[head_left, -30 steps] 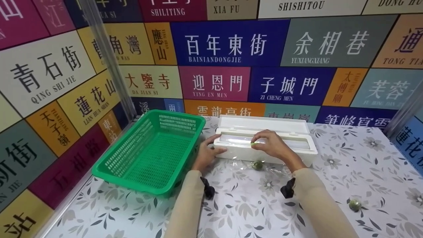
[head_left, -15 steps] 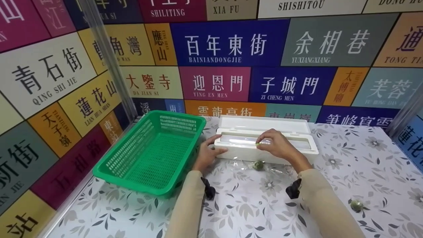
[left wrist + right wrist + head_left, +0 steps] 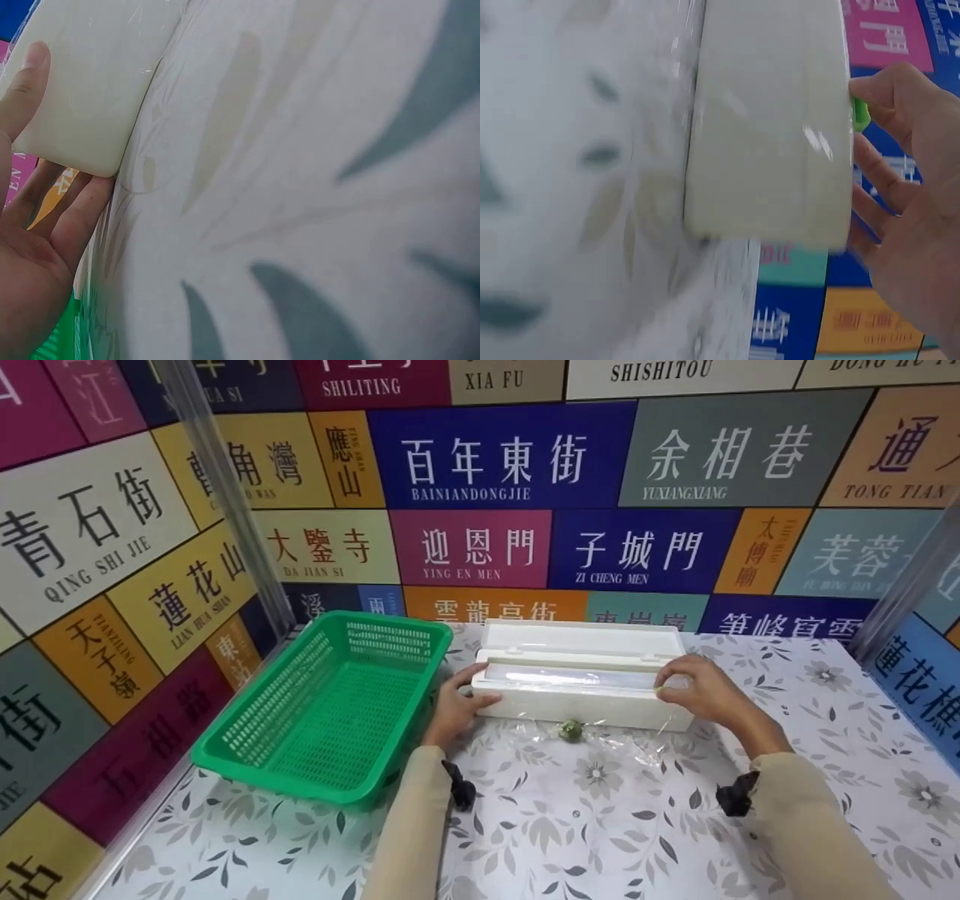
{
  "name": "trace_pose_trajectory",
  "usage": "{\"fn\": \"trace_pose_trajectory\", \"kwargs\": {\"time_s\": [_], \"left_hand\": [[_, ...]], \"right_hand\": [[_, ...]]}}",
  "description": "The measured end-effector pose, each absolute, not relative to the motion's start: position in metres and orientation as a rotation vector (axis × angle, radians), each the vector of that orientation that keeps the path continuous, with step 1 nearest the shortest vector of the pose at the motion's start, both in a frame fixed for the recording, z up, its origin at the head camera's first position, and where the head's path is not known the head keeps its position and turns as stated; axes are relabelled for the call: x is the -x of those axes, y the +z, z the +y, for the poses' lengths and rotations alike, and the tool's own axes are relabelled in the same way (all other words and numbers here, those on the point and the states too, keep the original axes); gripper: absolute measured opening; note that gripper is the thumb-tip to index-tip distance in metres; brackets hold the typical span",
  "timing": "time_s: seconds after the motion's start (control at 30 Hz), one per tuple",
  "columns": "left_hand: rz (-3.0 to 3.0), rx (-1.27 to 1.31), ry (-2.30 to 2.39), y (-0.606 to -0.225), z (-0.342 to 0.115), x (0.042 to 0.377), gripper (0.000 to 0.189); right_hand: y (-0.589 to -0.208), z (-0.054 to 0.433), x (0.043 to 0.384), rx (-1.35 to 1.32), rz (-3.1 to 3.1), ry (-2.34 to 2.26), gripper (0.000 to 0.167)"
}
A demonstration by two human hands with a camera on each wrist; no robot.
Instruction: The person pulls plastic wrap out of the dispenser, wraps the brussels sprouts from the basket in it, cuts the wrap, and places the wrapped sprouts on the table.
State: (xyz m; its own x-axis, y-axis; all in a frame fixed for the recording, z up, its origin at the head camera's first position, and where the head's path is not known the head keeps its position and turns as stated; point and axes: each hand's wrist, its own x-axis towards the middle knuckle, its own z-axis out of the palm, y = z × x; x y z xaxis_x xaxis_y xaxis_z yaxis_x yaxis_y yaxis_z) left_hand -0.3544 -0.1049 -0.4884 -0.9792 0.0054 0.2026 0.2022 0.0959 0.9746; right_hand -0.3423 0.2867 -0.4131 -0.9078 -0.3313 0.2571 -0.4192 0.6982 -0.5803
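Note:
A long white cling film dispenser (image 3: 577, 709) lies on the table with its lid (image 3: 585, 637) raised at the back and the film roll (image 3: 559, 676) showing inside. My left hand (image 3: 453, 709) holds its left end, thumb on the front face (image 3: 97, 82) and fingers around the end. At the right end, my right hand (image 3: 701, 690) pinches a small bright green slide cutter (image 3: 862, 114) on the top edge. Clear film (image 3: 630, 742) spreads from the dispenser's front onto the table. A small round green fruit (image 3: 570, 730) sits on that film, close to the front face.
A green plastic basket (image 3: 300, 784) with slotted walls stands to the left of my left hand. The tabletop has a floral cover (image 3: 555, 840). Behind the dispenser rises a wall of coloured sign panels (image 3: 480, 547).
My right hand has slid rightward along the dispenser's top edge, from about the middle to the right end, with the green cutter. My left hand stays at the left end.

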Motion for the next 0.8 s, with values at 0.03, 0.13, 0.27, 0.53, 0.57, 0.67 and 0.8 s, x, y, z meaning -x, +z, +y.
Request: {"fn": "trace_pose_trajectory", "kwargs": {"time_s": [0.03, 0.13, 0.27, 0.53, 0.57, 0.67, 0.8], "left_hand": [[-2.21, 0.21, -2.005, -0.488, -0.106, 0.354, 0.063], [-2.21, 0.206, -2.012, -0.488, -0.108, 0.353, 0.062], [-2.199, 0.23, -2.044, -0.486, -0.107, 0.353, 0.062], [-2.198, 0.219, -2.006, -0.484, -0.106, 0.356, 0.062], [-2.198, 0.22, -2.004, -0.484, -0.106, 0.356, 0.061], [-2.195, 0.224, -1.958, -0.484, -0.102, 0.353, 0.06], [-2.189, 0.182, -1.864, -0.484, -0.094, 0.343, 0.058]], "right_hand": [[-0.413, 0.293, 0.341, -0.6, -2.78, 0.994, 0.004], [-0.414, 0.307, 0.337, -0.562, -2.806, 1.029, 0.008], [-0.417, 0.316, 0.334, -0.522, -2.829, 1.083, 0.014], [-0.42, 0.322, 0.333, -0.388, -2.848, 1.271, 0.025], [-0.421, 0.322, 0.333, -0.378, -2.842, 1.274, 0.025], [-0.424, 0.322, 0.331, -0.334, -2.798, 1.305, 0.026], [-0.43, 0.319, 0.327, -0.226, -2.74, 1.346, 0.029]]}}
